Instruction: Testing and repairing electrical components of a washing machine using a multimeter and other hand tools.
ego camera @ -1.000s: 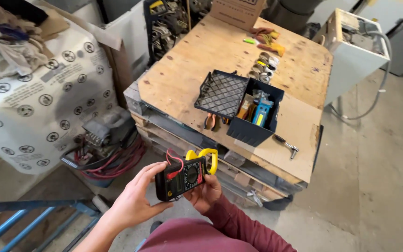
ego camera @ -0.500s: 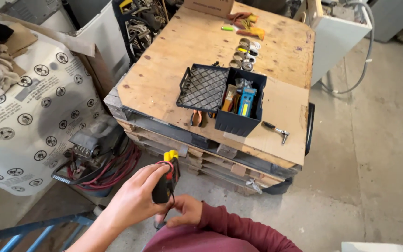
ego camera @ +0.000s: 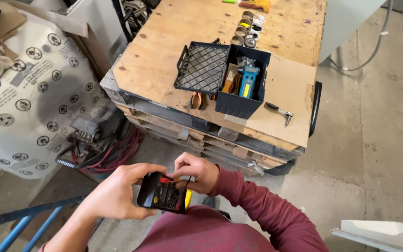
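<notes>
The left hand wraps closed around the black meter, steadying it face-up. The right hand pinches its red and black leads at the top edge. The meter sits close to the body, well short of the open toolbox on the plywood bench.

Both hands grip black-yellow clamp meter; open toolbox on plywood.

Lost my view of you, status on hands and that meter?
Left hand and right hand both gripping black clamp meter, held close to body. Open toolbox untouched on plywood top. Nothing between.
</notes>
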